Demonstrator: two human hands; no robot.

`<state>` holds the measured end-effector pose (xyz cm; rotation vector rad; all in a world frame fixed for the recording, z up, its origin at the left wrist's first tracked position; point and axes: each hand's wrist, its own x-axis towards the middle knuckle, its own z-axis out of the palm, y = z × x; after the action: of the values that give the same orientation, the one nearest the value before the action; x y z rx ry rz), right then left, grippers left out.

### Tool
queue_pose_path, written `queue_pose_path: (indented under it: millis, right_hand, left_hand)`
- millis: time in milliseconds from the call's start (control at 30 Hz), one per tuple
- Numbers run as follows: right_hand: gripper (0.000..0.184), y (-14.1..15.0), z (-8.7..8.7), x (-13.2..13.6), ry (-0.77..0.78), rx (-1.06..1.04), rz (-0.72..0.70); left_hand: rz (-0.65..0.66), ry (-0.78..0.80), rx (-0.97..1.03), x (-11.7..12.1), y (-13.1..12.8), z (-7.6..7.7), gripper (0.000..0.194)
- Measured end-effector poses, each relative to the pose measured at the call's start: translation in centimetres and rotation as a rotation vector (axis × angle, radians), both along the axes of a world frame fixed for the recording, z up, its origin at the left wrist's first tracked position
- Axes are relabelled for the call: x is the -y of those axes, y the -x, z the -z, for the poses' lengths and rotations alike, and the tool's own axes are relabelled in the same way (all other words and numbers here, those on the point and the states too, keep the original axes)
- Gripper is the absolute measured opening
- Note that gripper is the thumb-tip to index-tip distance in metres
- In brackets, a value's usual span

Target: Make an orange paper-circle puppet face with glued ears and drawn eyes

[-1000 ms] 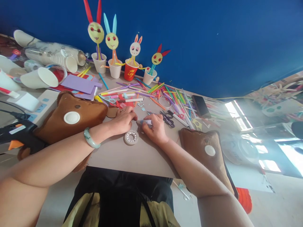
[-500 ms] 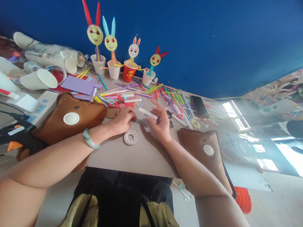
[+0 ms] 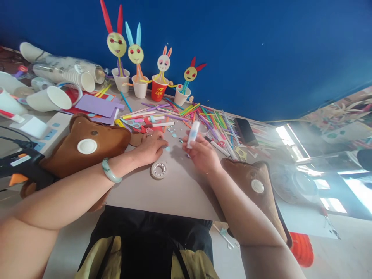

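Note:
My right hand [image 3: 202, 154] is closed round a small white glue stick [image 3: 193, 134], held upright above the grey table [image 3: 174, 190]. My left hand [image 3: 151, 147] rests on the table with its fingertips pinched on a small blue paper piece [image 3: 167, 148]; a jade bangle [image 3: 110, 172] is on that wrist. A white tape roll [image 3: 158, 170] lies just in front of both hands. Small blue paper circles lie beyond the fingers.
Four paper-cup bunny figures [image 3: 158, 77] stand at the back against the blue wall. Coloured straws [image 3: 203, 114], scissors, a phone [image 3: 245, 130] and stacked cups [image 3: 69, 71] crowd the far table. Brown plush pads [image 3: 87, 145] flank my arms; a glue gun [image 3: 23, 164] lies at left.
My right hand has lifted the glue stick off the table from lying flat to standing upright and drawn slightly right. The left hand has stayed put.

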<state>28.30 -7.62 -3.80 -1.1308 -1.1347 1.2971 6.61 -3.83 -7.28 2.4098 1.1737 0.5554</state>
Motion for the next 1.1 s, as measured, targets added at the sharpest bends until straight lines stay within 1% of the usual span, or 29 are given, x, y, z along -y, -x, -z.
queue_pose_path:
  millis: [67, 133, 233, 300, 367, 400, 600, 733, 800, 900, 1000, 1067, 1100]
  right_hand:
    - [0.033, 0.4, 0.0, 0.5, -0.007, 0.1, -0.085]
    - [0.029, 0.8, 0.3, 0.8, -0.082, 0.263, -0.077]
    - [0.022, 0.8, 1.1, 0.4, -0.233, 0.563, 0.029]
    - [0.021, 0.5, 1.8, -0.3, -0.322, 0.739, 0.114]
    - [0.02, 0.1, 2.3, -0.9, -0.382, 0.867, 0.186]
    - [0.021, 0.0, 2.4, -1.2, -0.387, 0.909, 0.204]
    - [0.024, -0.2, 2.4, -1.5, -0.265, 0.991, 0.212]
    - [0.021, -0.1, 2.3, -1.2, -0.241, 1.018, 0.228]
    - [0.029, -0.1, 2.4, -1.1, -0.247, 1.015, 0.217]
    - [0.05, -0.1, 2.5, -0.9, -0.285, 1.003, 0.216]
    - [0.065, 0.0, 2.1, -0.4, -0.368, 0.985, 0.282]
    - [0.064, 0.1, 1.6, 0.1, -0.474, 0.984, 0.381]
    - [0.057, 0.2, 1.3, 0.4, -0.542, 0.989, 0.422]
  left_hand:
    - [0.018, 0.0, -0.015, -0.1, 0.1, 0.0, 0.036]
    - [0.032, -0.003, -0.022, -0.2, 0.1, -0.1, 0.035]
    - [0.028, -0.003, -0.021, -0.2, 0.0, -0.2, 0.033]
    - [0.019, 0.003, -0.018, -0.1, 0.0, -0.2, 0.034]
    - [0.015, 0.002, -0.014, 0.0, -0.1, -0.2, 0.034]
    - [0.017, -0.001, -0.012, 0.0, -0.1, -0.2, 0.035]
    - [0.031, 0.0, 0.003, 0.2, -0.1, -0.3, 0.034]
    - [0.03, 0.006, 0.022, 0.1, -0.1, -0.5, 0.032]
    - [0.023, 0.011, 0.025, 0.1, -0.1, -0.5, 0.031]
    - [0.007, 0.022, 0.027, 0.1, -0.1, -0.6, 0.027]
    - [-0.014, 0.022, 0.032, 0.0, -0.1, -0.5, 0.021]
    - [-0.017, 0.018, 0.037, -0.1, -0.2, -0.4, 0.019]
    - [-0.018, 0.018, 0.041, -0.1, -0.2, -0.4, 0.019]
